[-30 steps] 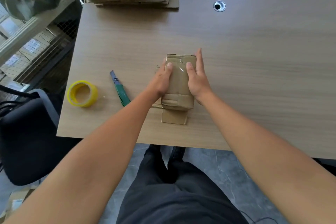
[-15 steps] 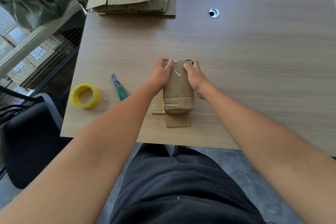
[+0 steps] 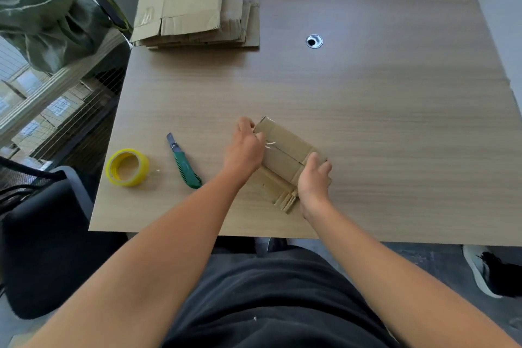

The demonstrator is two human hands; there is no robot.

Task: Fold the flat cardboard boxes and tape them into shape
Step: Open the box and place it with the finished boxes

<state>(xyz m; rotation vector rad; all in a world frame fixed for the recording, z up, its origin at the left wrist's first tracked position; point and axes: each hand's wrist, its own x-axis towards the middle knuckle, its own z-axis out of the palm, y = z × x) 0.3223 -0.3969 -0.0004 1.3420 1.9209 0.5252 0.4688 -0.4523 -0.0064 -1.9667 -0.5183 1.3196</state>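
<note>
A small folded cardboard box [image 3: 285, 151] lies on the wooden table [image 3: 367, 121] near its front edge, turned diagonally, with clear tape along its top seam. My left hand [image 3: 245, 148] grips its upper-left end, fingers curled over the edge. My right hand [image 3: 314, 179] holds its lower-right end, fingers wrapped round the corner. Loose flaps [image 3: 284, 198] stick out below the box between my hands. A stack of flat cardboard boxes [image 3: 195, 5] lies at the far left of the table.
A yellow roll of tape [image 3: 127, 167] and a green utility knife [image 3: 184, 162] lie left of the box. A cable hole [image 3: 314, 41] sits mid-table. A dark chair [image 3: 42, 220] stands at the left; a shoe [image 3: 488, 271] shows on the floor at right.
The box has been turned from pointing straight away to lying diagonally. My right hand slid from its far end to its near right corner; my left hand stays at the far-left end.
</note>
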